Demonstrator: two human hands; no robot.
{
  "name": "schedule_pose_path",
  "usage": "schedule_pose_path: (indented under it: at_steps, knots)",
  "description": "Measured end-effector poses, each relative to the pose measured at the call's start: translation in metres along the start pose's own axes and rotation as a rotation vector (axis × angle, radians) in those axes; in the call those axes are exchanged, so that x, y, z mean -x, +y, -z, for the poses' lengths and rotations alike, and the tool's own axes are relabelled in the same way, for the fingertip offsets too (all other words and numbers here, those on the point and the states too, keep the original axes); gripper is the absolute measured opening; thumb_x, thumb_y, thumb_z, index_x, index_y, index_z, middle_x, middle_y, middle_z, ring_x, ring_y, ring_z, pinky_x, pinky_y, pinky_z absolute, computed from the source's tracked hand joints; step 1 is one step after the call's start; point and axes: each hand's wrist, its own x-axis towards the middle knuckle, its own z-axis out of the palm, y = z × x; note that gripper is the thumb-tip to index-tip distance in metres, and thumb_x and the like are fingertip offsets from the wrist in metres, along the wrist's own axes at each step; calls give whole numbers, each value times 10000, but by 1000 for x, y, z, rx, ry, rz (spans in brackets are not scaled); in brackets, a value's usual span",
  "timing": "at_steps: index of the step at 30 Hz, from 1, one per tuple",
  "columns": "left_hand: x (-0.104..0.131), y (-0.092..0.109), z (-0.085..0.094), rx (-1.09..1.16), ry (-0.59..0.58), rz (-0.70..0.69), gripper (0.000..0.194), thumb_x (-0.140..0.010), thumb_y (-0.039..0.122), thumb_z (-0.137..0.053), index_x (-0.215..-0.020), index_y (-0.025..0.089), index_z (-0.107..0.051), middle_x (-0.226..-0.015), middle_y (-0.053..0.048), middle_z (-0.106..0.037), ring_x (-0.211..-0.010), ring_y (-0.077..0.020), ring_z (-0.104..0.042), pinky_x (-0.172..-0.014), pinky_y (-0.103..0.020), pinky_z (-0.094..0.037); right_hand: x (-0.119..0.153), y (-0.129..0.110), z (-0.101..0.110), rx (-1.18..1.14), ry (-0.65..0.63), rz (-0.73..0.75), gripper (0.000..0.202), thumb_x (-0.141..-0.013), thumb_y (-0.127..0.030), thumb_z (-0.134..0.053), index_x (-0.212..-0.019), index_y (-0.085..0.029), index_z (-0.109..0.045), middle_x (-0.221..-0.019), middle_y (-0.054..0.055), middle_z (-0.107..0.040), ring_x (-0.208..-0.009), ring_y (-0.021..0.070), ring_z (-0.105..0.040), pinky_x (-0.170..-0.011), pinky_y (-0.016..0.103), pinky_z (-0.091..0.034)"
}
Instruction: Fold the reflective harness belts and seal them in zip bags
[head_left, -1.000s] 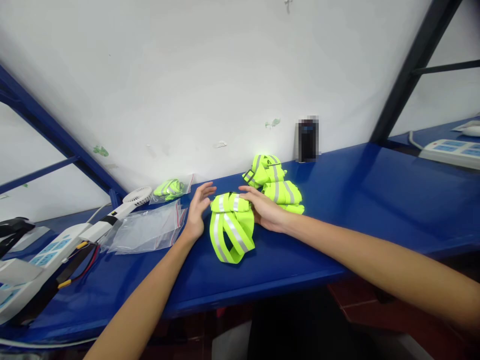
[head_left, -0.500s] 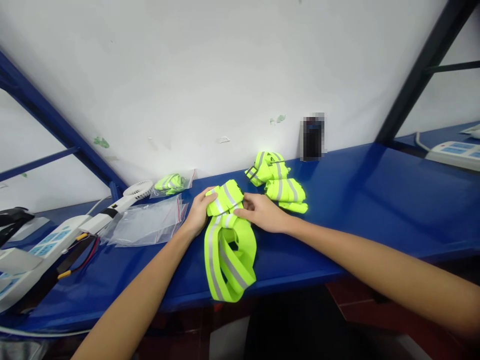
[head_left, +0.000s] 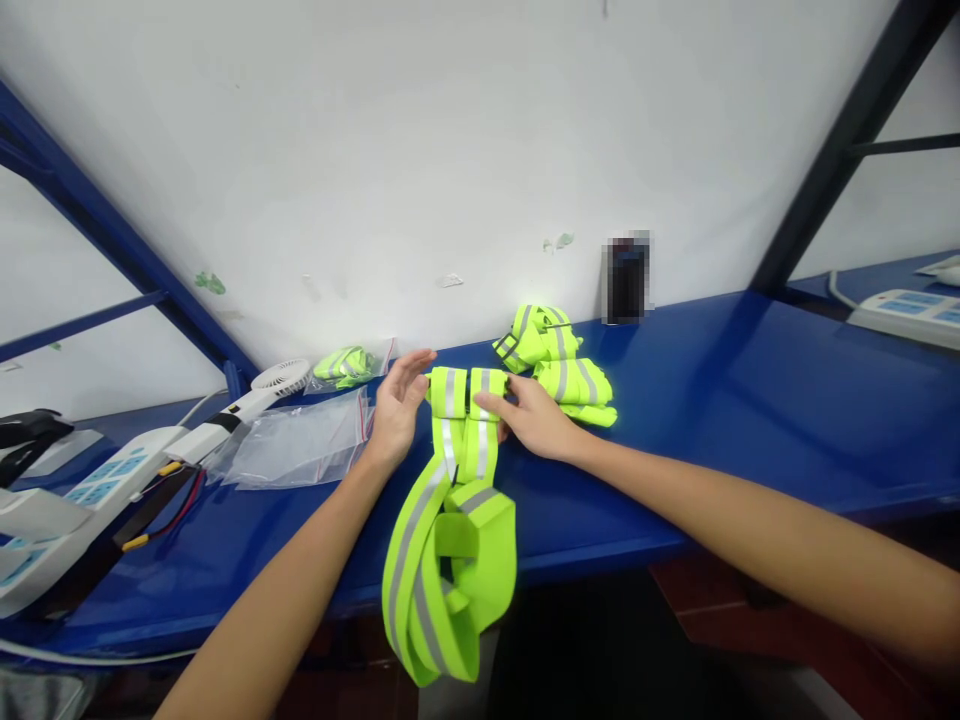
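A neon-yellow reflective strap (head_left: 431, 560) with silver stripes is partly folded, its loose loops hanging over the table's front edge. My right hand (head_left: 536, 412) pinches the right side of its folded top between thumb and fingers. Beside the left side of the fold, my left hand (head_left: 401, 405) is open, fingers raised and apart, its thumb close to the strap; whether it touches is unclear. Just behind my right hand lie a folded reflective strap (head_left: 574, 385) and another bundled one with a dark buckle (head_left: 534, 335).
Clear zip bags (head_left: 296, 445) lie left of my left hand, with a bagged yellow strap (head_left: 345, 366) behind them. Further left are a white handheld fan (head_left: 279, 378) and a power strip (head_left: 112, 480). A blurred dark object (head_left: 628, 278) leans on the wall above the blue table (head_left: 735, 400).
The folded top has turned upright into two side-by-side folds, and the loops hang lower. My left hand has loosened from the strap and opened; my right hand keeps its pinch.
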Motion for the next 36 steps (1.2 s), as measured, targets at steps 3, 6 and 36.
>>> schedule_pose_path:
  at_steps: [3, 6, 36]
  knots:
    - [4, 7, -2, -102, -28, -143, 309, -817, 408, -703, -1027, 190, -641, -1227, -128, -655, -1246, -261, -567, -1039, -378, -444, -1, -2, -6, -319, 81, -198, 343, -912, -439, -581, -1154, -203, -525, -628, -27, -592, -429, 145, -565, -423, 275, -479]
    - [10, 13, -5, -240, -135, -254, 203, -810, 311, -707, -956, 184, -650, -1163, -129, -667, -1228, -277, -574, -1049, -416, -441, -3, -1, -8, -505, 157, -304, 407, -912, -412, -587, -1274, -276, -460, -608, -71, -560, -346, 100, -496, -343, 220, -414]
    - [9, -4, -12, 189, -281, 409, 574, -820, 443, -651, -1343, 242, -526, -1320, -75, -618, -1171, -305, -600, -936, -409, -492, -8, 6, 0, -176, 315, 2, 309, -822, -408, -685, -1018, -172, -647, -994, 82, -724, -922, 259, -683, -840, 410, -547]
